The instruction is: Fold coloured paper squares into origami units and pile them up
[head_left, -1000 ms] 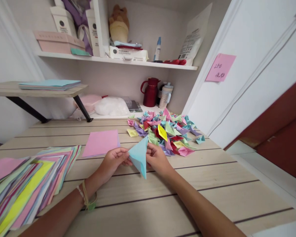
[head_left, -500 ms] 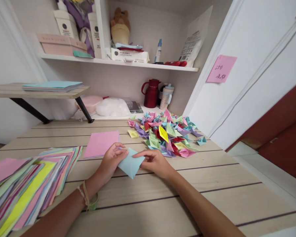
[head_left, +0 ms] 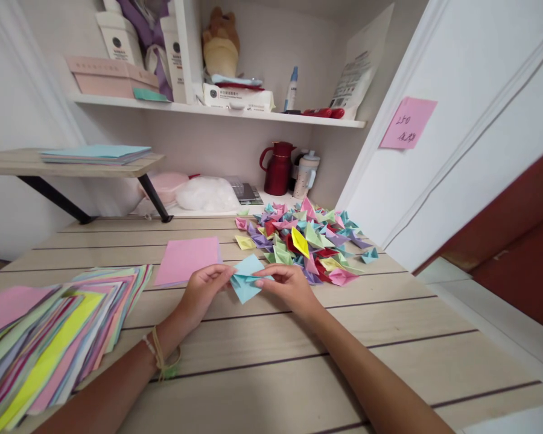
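Observation:
A light blue piece of folded paper is held between both hands above the table, its folds partly spread with one corner pointing toward me. My left hand pinches its left corner between thumb and fingers. On the opposite side, my right hand grips the right corner the same way. Just beyond the right hand lies a heap of small folded paper boats in many colours. Behind my left hand, a short stack of pink paper squares rests flat on the table.
Fanned coloured sheets cover the table's left side. A small raised shelf on black brackets bears blue paper. At the back stand a red jug and a tumbler. A pink note is stuck on the right panel.
The blue paper has gone from a closed flat shape to a partly opened one with inner folds showing. Both hands have shifted slightly, the right one a little farther right and up.

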`<action>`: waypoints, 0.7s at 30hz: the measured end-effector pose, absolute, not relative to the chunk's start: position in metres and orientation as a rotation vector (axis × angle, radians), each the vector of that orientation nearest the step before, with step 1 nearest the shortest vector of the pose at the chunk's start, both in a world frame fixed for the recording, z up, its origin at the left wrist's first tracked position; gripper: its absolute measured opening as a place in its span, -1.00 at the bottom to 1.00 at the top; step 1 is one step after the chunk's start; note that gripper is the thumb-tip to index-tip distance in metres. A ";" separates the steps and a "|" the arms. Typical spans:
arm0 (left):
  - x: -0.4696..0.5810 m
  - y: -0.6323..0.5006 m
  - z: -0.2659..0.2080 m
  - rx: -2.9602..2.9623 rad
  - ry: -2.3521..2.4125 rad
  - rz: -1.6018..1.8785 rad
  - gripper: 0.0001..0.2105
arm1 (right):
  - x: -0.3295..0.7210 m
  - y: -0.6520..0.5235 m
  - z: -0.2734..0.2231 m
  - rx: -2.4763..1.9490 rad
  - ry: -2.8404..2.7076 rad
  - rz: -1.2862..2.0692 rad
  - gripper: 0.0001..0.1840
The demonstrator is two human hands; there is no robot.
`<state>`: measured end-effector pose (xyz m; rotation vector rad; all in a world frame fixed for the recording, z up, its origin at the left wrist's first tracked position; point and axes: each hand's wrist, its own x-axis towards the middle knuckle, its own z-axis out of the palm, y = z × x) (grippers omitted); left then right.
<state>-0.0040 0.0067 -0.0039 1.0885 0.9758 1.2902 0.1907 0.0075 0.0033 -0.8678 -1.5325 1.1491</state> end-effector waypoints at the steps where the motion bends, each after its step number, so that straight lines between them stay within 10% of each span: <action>1: -0.004 0.006 -0.004 1.097 0.976 1.286 -0.74 | 0.190 0.007 0.004 -0.875 -1.525 1.134 -0.80; 21: 0.000 0.000 -0.001 1.361 1.027 1.267 -0.70 | 0.186 0.005 0.000 -0.868 -1.441 1.100 -0.68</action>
